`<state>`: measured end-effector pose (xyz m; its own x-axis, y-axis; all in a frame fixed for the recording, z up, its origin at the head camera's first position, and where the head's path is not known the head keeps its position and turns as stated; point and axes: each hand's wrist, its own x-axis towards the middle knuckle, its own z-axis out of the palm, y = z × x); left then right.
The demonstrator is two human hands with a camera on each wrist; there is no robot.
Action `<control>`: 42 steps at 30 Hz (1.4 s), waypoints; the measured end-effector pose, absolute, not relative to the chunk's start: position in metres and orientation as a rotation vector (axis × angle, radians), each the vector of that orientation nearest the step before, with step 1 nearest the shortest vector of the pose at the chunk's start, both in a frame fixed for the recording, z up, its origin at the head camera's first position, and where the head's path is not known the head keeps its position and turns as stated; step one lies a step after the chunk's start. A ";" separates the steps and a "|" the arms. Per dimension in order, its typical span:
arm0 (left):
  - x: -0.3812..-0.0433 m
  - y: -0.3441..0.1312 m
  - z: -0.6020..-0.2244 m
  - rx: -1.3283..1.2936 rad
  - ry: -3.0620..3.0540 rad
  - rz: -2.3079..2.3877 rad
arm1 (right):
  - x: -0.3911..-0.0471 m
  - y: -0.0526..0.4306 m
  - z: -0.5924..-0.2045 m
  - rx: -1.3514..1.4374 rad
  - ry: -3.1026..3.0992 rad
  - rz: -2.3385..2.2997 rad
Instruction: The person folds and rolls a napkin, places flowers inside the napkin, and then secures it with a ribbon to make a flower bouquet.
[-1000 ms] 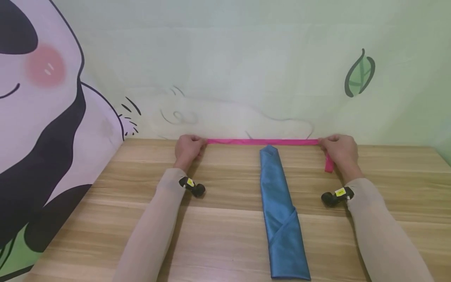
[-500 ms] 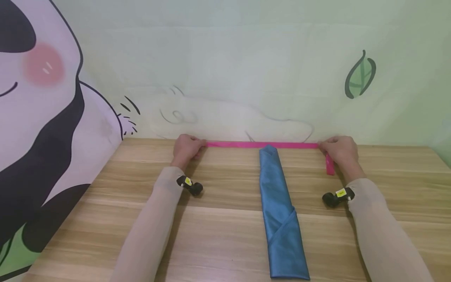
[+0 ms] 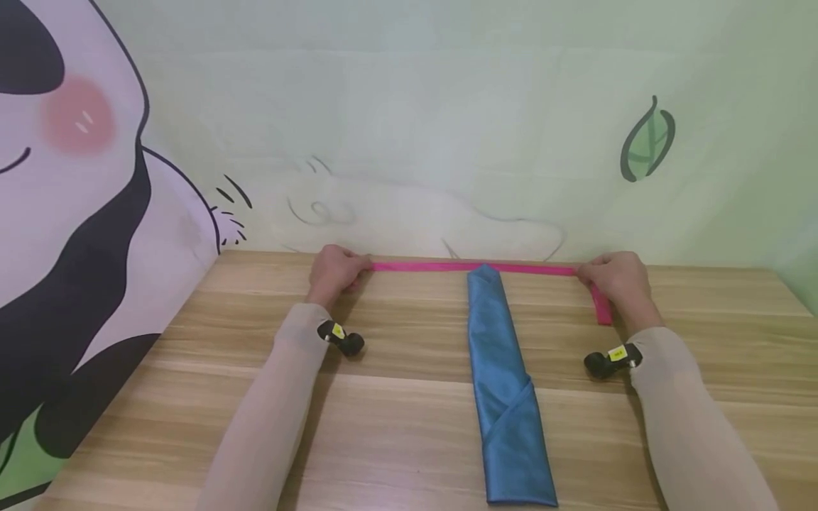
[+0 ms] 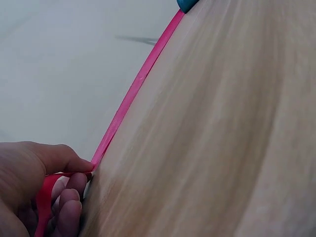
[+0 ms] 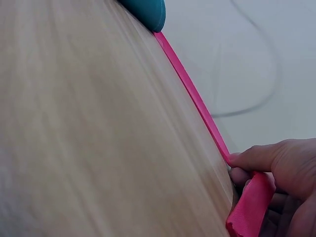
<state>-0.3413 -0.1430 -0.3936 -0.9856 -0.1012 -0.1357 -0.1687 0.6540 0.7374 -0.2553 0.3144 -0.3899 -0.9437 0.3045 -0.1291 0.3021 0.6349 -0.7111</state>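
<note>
A pink ribbon [image 3: 422, 267] is stretched nearly straight from side to side along the table's far edge. My left hand [image 3: 335, 273] pinches it between thumb and fingers, and in the left wrist view its loose end curls inside the palm. On the other side my right hand [image 3: 616, 280] pinches it too, with a short tail hanging below the fingers. Between the hands lies a folded blue satin cloth [image 3: 508, 397], long and narrow, pointing away from me. Its far tip overlaps the middle of the ribbon in the head view. Both wrist views catch only that tip.
The wood-grain table [image 3: 383, 426] ends at a pale green wall hanging [image 3: 396, 106] right behind the ribbon. A large printed panda [image 3: 83, 213] fills the left side of that backdrop. Small black cameras are strapped at both sleeve cuffs.
Both hands have drawn the ribbon slightly toward me, from the far edge to the cloth's tip. It now meets that tip instead of lying beyond it. The cloth stays put on the table.
</note>
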 end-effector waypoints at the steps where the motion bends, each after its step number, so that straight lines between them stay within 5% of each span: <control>1: -0.341 -0.143 -0.394 -0.226 2.783 1.252 | -0.255 0.315 -0.390 -0.524 -2.840 1.221; 42: -0.333 -0.142 -0.386 -0.145 2.840 1.085 | -0.248 0.328 -0.384 -0.480 -2.882 1.215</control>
